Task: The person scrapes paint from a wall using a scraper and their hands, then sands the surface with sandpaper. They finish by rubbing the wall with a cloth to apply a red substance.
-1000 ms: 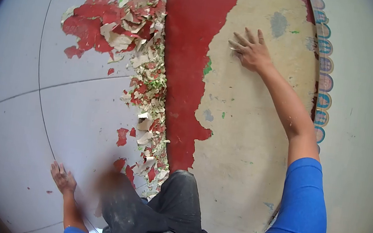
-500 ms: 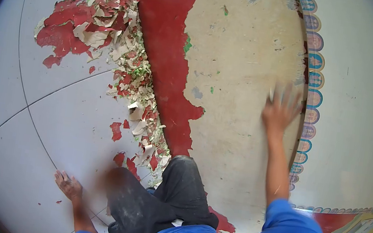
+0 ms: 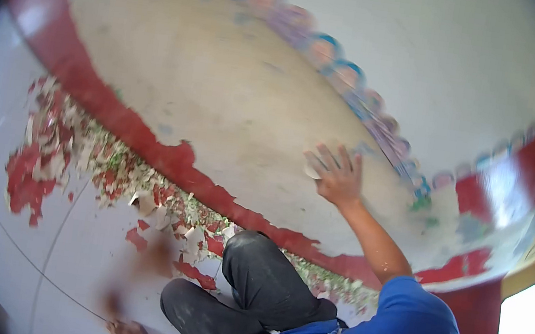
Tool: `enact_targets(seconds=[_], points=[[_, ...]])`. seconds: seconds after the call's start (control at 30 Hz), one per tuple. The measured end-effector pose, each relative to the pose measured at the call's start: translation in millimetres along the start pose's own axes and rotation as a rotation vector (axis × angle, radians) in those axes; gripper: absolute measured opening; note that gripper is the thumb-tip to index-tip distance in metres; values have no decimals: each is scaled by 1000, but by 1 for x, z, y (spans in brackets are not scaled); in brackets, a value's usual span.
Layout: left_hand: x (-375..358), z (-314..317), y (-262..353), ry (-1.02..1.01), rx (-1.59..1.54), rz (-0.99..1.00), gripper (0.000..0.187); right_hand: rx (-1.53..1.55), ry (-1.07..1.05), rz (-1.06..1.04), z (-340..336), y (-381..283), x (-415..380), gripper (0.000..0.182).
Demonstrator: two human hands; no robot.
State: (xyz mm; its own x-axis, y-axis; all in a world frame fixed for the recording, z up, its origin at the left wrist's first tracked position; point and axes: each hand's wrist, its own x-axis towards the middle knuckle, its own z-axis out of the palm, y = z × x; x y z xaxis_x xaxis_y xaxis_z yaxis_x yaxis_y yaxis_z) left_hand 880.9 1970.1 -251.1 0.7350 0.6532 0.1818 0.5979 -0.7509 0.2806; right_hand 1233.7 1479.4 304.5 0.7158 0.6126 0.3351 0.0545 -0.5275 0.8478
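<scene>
My right hand (image 3: 340,177) lies against the bare beige part of the wall (image 3: 223,92), fingers spread. A small pale flat piece (image 3: 311,171) shows by its thumb and seems held there; its kind I cannot make out. Low in the view, my left hand (image 3: 128,332) rests on the tiled floor beside my knee, fingers stretched out, with nothing seen in it. Red paint (image 3: 142,136) remains in a ragged band along the wall's lower edge.
Peeled paint flakes (image 3: 110,165) lie heaped along the foot of the wall, with a big red piece (image 3: 30,178) at the left. A scalloped picture border (image 3: 325,51) runs along the wall. A brownish blur (image 3: 156,254) hangs over the floor. Bright openings show at both sides.
My view has turned, so the wall now runs slantwise. My right hand remains at the wall, now away from the border. My left hand shows lower and nearer my knee.
</scene>
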Motion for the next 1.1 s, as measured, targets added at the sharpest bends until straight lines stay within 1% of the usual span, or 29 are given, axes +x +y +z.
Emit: enact_targets(seconds=[0.03,0.07,0.1,0.13,0.17,0.2,0.27,0.33,0.37,0.4,0.43,0.47,0.5,0.53,0.57,0.6,0.67,0.7,0.77,0.8,0.83,0.87,0.9,0.93,0.97,1.0,1.03,1.07,1.1], points=[[5,8,1,-9,1,-40,46,-32,32,-18,2,20,-50,68],[7,10,-7,-27,12,-77,46,105,-58,116,8,54,-98,64],[23,-18,10,-151,-15,-195,46,249,-148,247,17,94,-144,61],[41,-66,49,-277,-37,-321,47,85,-87,198,-10,134,-163,52],[46,-52,43,-213,-75,-410,47,-13,97,148,-7,179,-203,44],[47,-49,47,-197,-71,-377,47,-122,81,197,-38,210,-208,44],[48,-47,53,-19,-248,-273,48,-205,230,449,-60,262,-233,44],[49,-59,89,-35,-297,-124,50,-181,321,599,-61,283,-246,45],[55,-57,110,-24,-366,-44,49,-156,412,710,-59,287,-249,46],[60,-51,129,-18,-438,40,48,-128,482,673,-55,278,-247,48],[62,-56,158,-36,-451,123,42,-153,424,775,-44,253,-245,50],[65,-64,182,-21,-479,140,42,43,468,770,-28,220,-248,53],[71,-77,217,-97,-513,235,40,75,268,577,9,194,-281,53],[79,-88,254,-173,-549,330,38,-108,168,225,-21,192,-264,56],[88,-96,283,-265,-639,434,35,-110,207,256,-34,203,-260,52],[89,-109,314,-159,-777,593,30,-103,247,283,-41,226,-253,48],[109,-133,353,-321,-736,887,24,-122,246,486,-65,311,-256,48],[104,-168,373,-334,-735,894,24,-65,322,631,-90,358,-246,48],[103,-268,422,-687,-765,917,16,-26,430,884,-143,461,-217,49],[104,-275,423,-624,-670,1021,16,-55,480,981,-162,515,-201,48],[100,-315,428,-740,-542,987,21,-78,530,1079,-178,560,-187,47],[97,-321,418,-668,-514,1042,21,-63,536,1097,-190,594,-169,47],[89,-365,414,-735,-551,987,21,-193,507,1097,-200,621,-145,44],[85,-366,392,-678,-494,1068,23,-320,471,1090,-210,640,-121,42],[69,-410,379,-743,-485,898,27,-249,362,982,-230,636,-94,38],[56,-397,340,-693,-333,799,28,-175,254,868,-255,621,-70,34],[35,-435,314,-760,-423,557,32,-76,296,714,-259,603,-55,31],[15,-452,274,-776,-347,490,32,22,345,562,-251,593,-48,28],[-10,-462,227,-861,-234,346,32,53,356,574,-247,600,-50,28]])
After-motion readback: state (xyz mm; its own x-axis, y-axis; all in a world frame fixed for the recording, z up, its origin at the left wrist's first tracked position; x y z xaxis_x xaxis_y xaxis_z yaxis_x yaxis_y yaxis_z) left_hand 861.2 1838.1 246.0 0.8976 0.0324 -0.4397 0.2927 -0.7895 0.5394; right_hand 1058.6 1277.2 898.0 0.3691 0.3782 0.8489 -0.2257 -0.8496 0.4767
